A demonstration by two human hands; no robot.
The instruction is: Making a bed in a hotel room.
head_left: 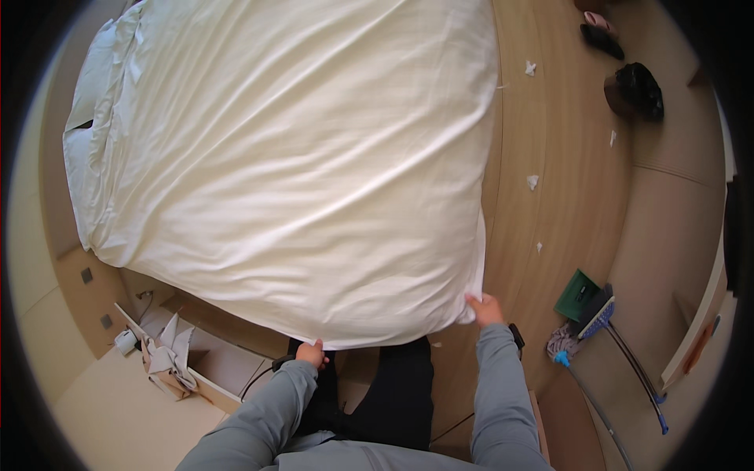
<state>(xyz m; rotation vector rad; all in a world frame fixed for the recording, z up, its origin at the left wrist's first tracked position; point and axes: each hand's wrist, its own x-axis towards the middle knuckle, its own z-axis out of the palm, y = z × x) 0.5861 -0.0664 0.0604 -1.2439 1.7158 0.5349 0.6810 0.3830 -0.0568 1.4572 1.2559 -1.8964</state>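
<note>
Gripping the near edge of the white sheet [290, 157], left hand [312, 353] and right hand [484, 308] both pinch it. It's spread over most of the bed; near corner still hangs loose, wrinkles remain.

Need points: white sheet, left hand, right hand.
white sheet [298, 157], head view, middle of the spread cloth.
left hand [312, 354], head view, back of the hand gripping the sheet's near edge.
right hand [484, 309], head view, back of the hand at the sheet's corner.
</note>
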